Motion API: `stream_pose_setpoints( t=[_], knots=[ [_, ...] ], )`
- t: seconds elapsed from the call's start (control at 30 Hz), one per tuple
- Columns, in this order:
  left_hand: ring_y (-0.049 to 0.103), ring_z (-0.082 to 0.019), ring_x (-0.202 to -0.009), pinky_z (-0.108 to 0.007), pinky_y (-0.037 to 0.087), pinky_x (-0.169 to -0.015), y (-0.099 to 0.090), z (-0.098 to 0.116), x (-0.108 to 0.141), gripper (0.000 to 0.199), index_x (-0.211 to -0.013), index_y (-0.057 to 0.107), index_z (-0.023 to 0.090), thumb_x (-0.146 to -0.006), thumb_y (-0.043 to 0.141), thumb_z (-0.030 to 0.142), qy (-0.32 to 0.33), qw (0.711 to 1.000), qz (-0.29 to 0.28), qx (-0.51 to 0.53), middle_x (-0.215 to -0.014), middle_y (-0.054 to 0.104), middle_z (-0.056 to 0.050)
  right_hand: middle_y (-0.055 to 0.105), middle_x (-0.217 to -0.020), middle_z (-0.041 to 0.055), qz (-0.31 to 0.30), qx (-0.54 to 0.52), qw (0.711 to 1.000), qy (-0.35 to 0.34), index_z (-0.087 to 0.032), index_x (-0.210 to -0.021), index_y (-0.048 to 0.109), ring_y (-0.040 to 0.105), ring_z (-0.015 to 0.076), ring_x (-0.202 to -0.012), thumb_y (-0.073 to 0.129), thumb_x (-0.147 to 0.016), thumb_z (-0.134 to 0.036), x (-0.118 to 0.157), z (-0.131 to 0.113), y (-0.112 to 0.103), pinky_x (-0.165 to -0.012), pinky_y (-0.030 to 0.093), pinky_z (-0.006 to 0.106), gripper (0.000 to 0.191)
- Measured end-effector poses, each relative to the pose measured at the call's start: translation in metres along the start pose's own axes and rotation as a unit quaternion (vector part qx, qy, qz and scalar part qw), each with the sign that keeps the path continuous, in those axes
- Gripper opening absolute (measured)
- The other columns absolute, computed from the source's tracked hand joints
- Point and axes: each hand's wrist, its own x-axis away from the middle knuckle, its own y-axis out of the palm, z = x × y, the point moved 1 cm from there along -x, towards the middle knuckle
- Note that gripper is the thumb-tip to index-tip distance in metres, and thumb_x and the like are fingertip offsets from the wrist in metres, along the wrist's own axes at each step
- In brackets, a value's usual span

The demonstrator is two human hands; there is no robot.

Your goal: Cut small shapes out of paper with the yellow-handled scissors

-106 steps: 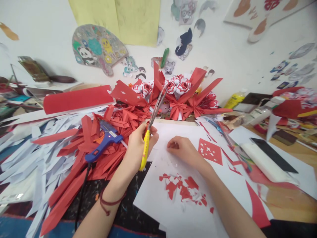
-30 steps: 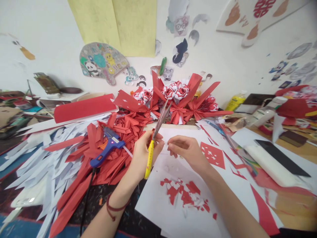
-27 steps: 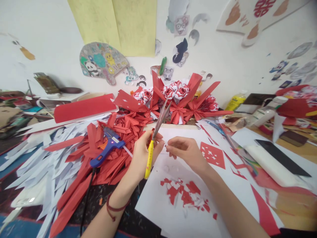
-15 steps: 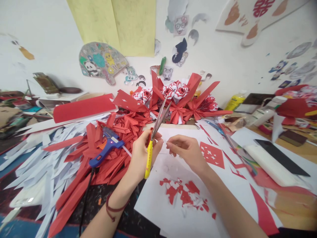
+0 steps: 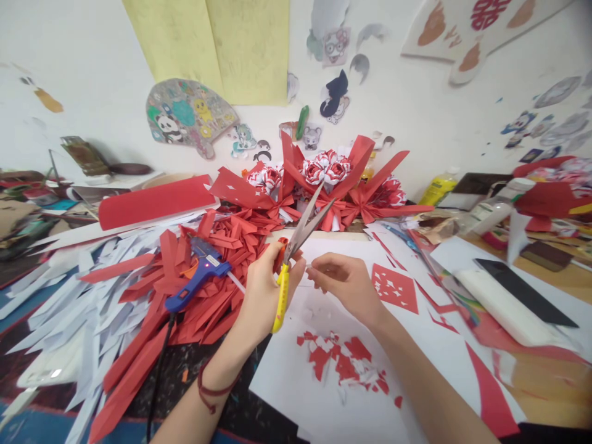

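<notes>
My left hand point(image 5: 272, 280) is wrapped round yellow-handled scissors point(image 5: 282, 296), whose parted blades point up and away. Close to its fingertips on the right, my right hand point(image 5: 340, 274) has its fingers pressed together; what they hold, if anything, is too small to name. Beneath both hands lies white paper point(image 5: 287, 370), with red and white scraps point(image 5: 345, 361) on it. A red square with cut-out shapes point(image 5: 395, 288) rests to the right of my right hand.
Folded red strips point(image 5: 226, 240), white strips point(image 5: 78, 296) and a blue glue gun point(image 5: 198, 277) lie on the left. Red-and-white paper flowers point(image 5: 326, 169) stand at the back. A black phone point(image 5: 525, 290) and a bottle point(image 5: 490, 209) are on the right.
The scissors have tilted to the right and their blades have parted wider. My right hand has shifted slightly left, nearer my left fingertips.
</notes>
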Motion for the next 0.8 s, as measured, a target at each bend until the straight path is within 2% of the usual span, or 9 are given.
stream_pose_setpoints(
  t=[0.17,0.5,0.8],
  knots=[
    [0.045,-0.009,-0.063,-0.021,0.037,-0.060,0.0002,-0.0009,0.0004,0.019,-0.090,0.056,0.020,-0.078,0.063,0.033,0.004,0.999,-0.029,-0.012,-0.069,0.051,0.004,0.063,-0.072,0.0004,-0.004,0.022,1.000,-0.007,-0.018,-0.078,0.066,0.056,0.0097,-0.061,0.068,-0.077,-0.033,0.0009,-0.0006,0.0013,-0.057,0.047,0.023,0.016],
    [0.045,-0.008,-0.059,-0.021,0.037,-0.058,-0.0024,-0.0029,-0.0026,0.016,-0.088,0.056,0.018,-0.077,0.062,0.028,-0.044,0.998,-0.001,0.033,-0.066,0.048,0.005,0.063,-0.072,0.0003,0.018,0.024,0.999,-0.019,-0.018,-0.079,0.065,0.056,0.0106,-0.061,0.068,-0.076,-0.035,0.0013,0.0005,0.0031,-0.056,0.047,0.024,0.018],
    [0.046,-0.009,-0.058,-0.021,0.038,-0.055,-0.0022,0.0003,-0.0026,0.018,-0.087,0.056,0.018,-0.076,0.063,0.030,-0.056,0.997,-0.007,0.059,-0.067,0.051,0.003,0.062,-0.069,0.0005,0.019,0.005,1.000,-0.010,-0.018,-0.079,0.064,0.056,0.0109,-0.057,0.068,-0.076,-0.038,0.0016,-0.0037,0.0019,-0.054,0.049,0.025,0.021]
  ],
)
